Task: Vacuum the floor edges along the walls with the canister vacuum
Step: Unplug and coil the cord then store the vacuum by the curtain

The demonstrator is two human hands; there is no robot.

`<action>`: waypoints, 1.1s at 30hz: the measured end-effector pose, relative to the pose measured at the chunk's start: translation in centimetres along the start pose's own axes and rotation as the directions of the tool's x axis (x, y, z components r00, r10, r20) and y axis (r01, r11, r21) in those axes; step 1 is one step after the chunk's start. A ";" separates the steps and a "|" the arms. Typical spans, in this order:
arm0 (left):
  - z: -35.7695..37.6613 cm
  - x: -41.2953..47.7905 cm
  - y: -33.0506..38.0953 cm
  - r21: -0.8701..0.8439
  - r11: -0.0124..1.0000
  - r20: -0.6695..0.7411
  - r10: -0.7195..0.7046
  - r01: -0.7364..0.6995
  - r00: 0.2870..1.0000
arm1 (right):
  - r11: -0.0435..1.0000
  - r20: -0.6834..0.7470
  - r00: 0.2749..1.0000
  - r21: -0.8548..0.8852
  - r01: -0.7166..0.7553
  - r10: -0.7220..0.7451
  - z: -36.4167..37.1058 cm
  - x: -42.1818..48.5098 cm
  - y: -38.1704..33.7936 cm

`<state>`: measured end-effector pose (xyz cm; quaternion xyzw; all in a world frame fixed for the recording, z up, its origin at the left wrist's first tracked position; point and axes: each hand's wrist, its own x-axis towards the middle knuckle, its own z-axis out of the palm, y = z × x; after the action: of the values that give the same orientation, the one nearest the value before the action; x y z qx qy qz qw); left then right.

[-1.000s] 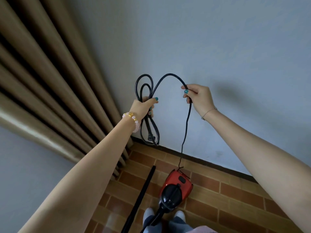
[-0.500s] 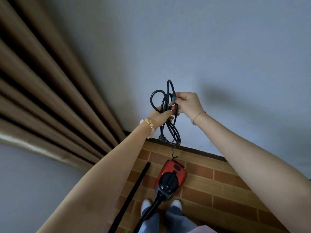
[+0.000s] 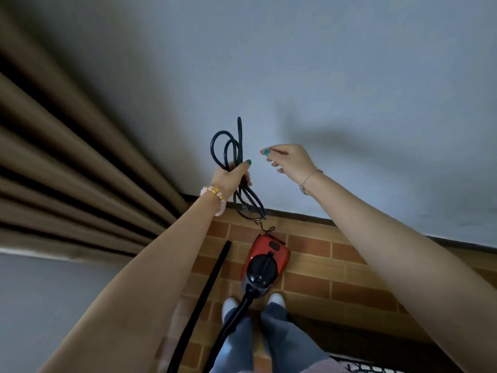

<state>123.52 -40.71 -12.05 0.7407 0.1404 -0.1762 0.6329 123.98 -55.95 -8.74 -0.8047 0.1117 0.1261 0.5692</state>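
Note:
A red and black canister vacuum stands on the brick-patterned floor close to the wall, just ahead of my feet. Its black power cord is gathered into loops, and my left hand grips the bundle in front of the wall; the lower loops and plug hang down above the vacuum. My right hand is beside the bundle, apart from it, with relaxed fingers and nothing in them. A black hose runs from the vacuum back between my legs.
A black wand tube lies on the floor left of the vacuum. Brown curtains hang at the left. A dark skirting strip runs along the grey wall. A dark patterned mat edge shows at bottom right.
My right hand brought a stretch of cord over to the left hand's bundle, then let go and drew back to the right. The left hand keeps the loops.

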 end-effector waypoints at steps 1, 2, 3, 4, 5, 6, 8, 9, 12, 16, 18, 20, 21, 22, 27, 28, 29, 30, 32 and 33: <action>-0.1 0.5 -0.5 -0.005 1.000 -0.001 0.003 -0.003 1.000 | 0.999 -0.010 0.999 0.016 -0.046 0.046 -0.1 0.1 1.4; -0.1 1.2 -1.1 -0.016 1.000 -0.005 0.004 -0.005 1.000 | 0.995 -0.019 0.996 0.028 -0.092 0.092 -0.1 0.4 3.0; 0.0 1.8 -1.7 -0.034 0.999 -0.011 0.001 -0.001 1.000 | 0.990 -0.028 0.990 0.040 -0.138 0.139 -0.1 0.6 4.7; 0.1 2.5 -2.4 -0.054 0.999 -0.023 -0.006 0.004 1.000 | 0.981 -0.037 0.981 0.055 -0.187 0.189 0.1 0.9 6.7; 0.3 3.4 -3.3 -0.065 0.998 -0.044 -0.012 0.009 0.999 | 0.969 -0.047 0.970 0.083 -0.234 0.238 0.4 1.2 8.7; 0.3 4.3 -4.3 -0.067 0.998 -0.073 -0.022 0.017 0.997 | 0.953 -0.053 0.956 0.111 -0.282 0.289 0.7 1.6 10.8; 0.3 6.4 -7.0 -0.056 0.998 -0.125 -0.028 0.021 0.992 | 0.914 -0.059 0.920 0.158 -0.374 0.387 1.6 2.3 15.3; 0.2 7.6 -8.8 -0.045 0.999 -0.139 -0.015 0.009 0.990 | 0.894 -0.059 0.901 0.173 -0.414 0.429 2.2 2.8 17.8; -0.1 10.7 -14.1 -0.022 1.000 -0.178 0.018 -0.023 0.984 | 0.841 -0.057 0.848 0.182 -0.510 0.526 4.4 4.0 25.1; -0.4 13.3 -20.7 -0.079 0.997 -0.226 -0.034 0.017 0.973 | 0.768 -0.017 0.787 0.229 -0.598 0.617 8.1 5.4 32.1; -0.7 14.0 -22.9 -0.184 0.982 -0.208 -0.071 0.032 0.976 | 0.757 0.035 0.785 0.244 -0.606 0.618 9.9 6.2 33.8; -0.9 13.9 -24.4 -0.292 0.955 -0.196 -0.105 0.044 0.975 | 0.751 0.089 0.788 0.255 -0.609 0.609 11.7 6.9 34.4; -1.1 13.7 -24.9 -0.353 0.934 -0.184 -0.126 0.054 0.975 | 0.745 0.119 0.789 0.269 -0.610 0.603 12.6 7.3 34.5; -1.3 13.4 -25.4 -0.411 0.909 -0.167 -0.146 0.066 0.975 | 0.732 0.154 0.785 0.288 -0.617 0.601 13.4 7.6 34.4; -3.9 10.2 -28.0 -0.655 0.748 -0.013 -0.155 0.108 0.988 | 0.491 0.375 0.601 0.353 -0.796 0.706 19.1 7.9 33.7; -4.6 9.5 -28.6 -0.689 0.716 0.011 -0.148 0.114 0.989 | 0.417 0.419 0.538 0.349 -0.839 0.732 20.3 7.6 33.9; -5.3 8.7 -29.1 -0.708 0.696 0.025 -0.144 0.119 0.989 | 0.339 0.469 0.484 0.362 -0.868 0.739 21.5 7.3 34.1; -6.1 7.9 -29.6 -0.720 0.684 0.032 -0.141 0.120 0.990 | 0.261 0.525 0.443 0.386 -0.885 0.727 22.5 7.0 34.2; -7.6 6.4 -30.5 -0.729 0.673 0.037 -0.145 0.126 0.989 | 0.141 0.604 0.405 0.436 -0.889 0.686 24.0 6.4 34.3; -8.4 5.7 -30.9 -0.732 0.668 0.042 -0.152 0.134 0.988 | 0.111 0.613 0.398 0.452 -0.885 0.683 24.6 6.2 34.3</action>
<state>116.00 -27.60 -40.89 0.4143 0.2637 -0.1458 0.8588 116.87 -44.15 -49.12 -0.2880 0.4896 0.4538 0.6866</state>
